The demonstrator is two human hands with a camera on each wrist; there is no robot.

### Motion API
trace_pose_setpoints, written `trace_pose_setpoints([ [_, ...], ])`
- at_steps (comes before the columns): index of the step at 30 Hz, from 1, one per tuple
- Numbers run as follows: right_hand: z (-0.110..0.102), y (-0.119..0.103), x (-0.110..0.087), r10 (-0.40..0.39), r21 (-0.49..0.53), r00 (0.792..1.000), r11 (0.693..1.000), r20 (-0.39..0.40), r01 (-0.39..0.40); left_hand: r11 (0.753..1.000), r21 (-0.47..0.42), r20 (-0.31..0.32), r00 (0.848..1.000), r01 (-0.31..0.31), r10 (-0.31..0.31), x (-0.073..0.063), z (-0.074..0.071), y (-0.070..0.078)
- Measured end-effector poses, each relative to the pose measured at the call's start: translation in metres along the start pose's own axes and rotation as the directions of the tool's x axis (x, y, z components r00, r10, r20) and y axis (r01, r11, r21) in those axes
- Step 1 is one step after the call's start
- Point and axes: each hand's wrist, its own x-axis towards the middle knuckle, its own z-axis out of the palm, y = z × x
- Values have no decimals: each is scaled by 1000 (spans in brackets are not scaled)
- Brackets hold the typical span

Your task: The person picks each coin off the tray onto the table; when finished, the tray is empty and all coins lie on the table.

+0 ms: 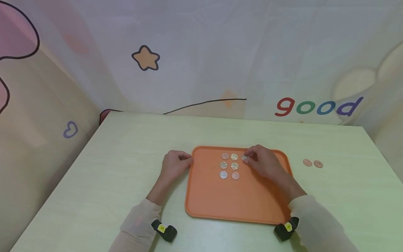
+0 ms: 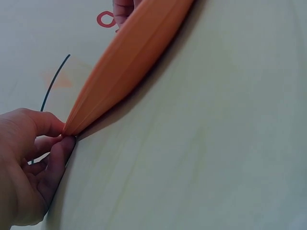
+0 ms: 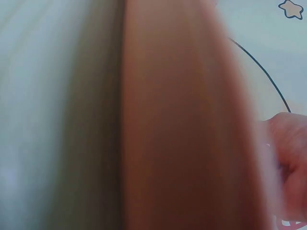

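An orange tray (image 1: pixel 258 206) lies on the table, and my left hand (image 1: pixel 176 164) pinches its left rim between thumb and fingers; the left wrist view shows this hand (image 2: pixel 24 158) at the tray's edge. My right hand (image 1: pixel 264 162) is over the upper right of the tray, thumb and fingertips on a silvery coin (image 1: pixel 245 158). Left of it, several coins sit in two columns of three: a copper coin (image 1: pixel 225 156) at the top left, a silvery coin (image 1: pixel 223 174) at the bottom left, another copper coin (image 1: pixel 235 176) at the bottom right.
Two copper coins, a left coin (image 1: pixel 307 162) and a right coin (image 1: pixel 318 164), lie on the table (image 1: pixel 340 147) beyond the tray's right side. A printed curtain (image 1: pixel 201 63) hangs behind the table. The tray's wall (image 3: pixel 182 120) fills much of the right wrist view.
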Motion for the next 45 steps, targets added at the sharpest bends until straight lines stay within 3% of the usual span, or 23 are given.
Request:
trace_pose_setpoints([
  [7,-2,-2,-3,-6,-7,1000,1000,29,6,999,-28,13,999,-32,32,-1,0,-1],
  [15,-3,1,-6,-74,-19,997,997,19,74,998,-32,10,998,-60,61,-2,0,0],
  [24,-2,6,-7,-85,55,996,995,2,84,996,-31,-23,997,-81,80,-2,3,-1],
  [39,-8,11,-3,-15,222,999,975,52,3,998,-10,-15,998,-60,60,0,4,0],
  [45,-16,15,-5,87,329,993,938,79,-108,997,-19,-16,997,-70,70,0,4,0],
])
